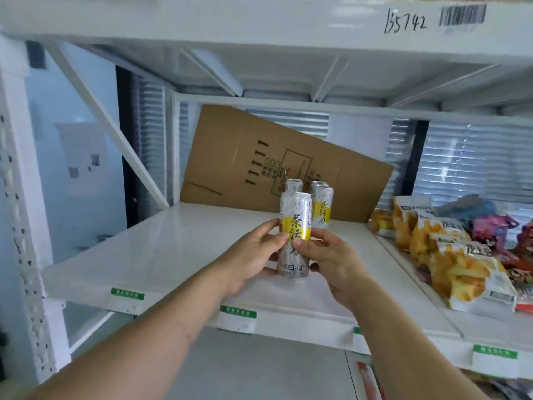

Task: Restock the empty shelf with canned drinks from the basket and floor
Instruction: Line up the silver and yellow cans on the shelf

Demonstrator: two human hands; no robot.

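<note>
Now, front can: a slim silver and yellow can [294, 235] stands upright at the near middle of the white shelf [144, 255]; whether its base touches the board cannot be told.
Left hand: the left hand [253, 258] grips the can's left side, fingers [271, 226] curled onto the yellow band, thumb low near the base.
Right hand: the right hand [331, 261] grips the right side, fingers [302, 243] wrapped across the can's front.
Other cans: two matching cans [322, 209] stand just behind, farther in.
Cardboard: a flattened cardboard sheet [259, 157] leans tilted at the shelf's far side.
Snacks: yellow snack bags [450, 255] lie on the right.
Labels: green-edged price tags [238, 319] line the near shelf edge.
</note>
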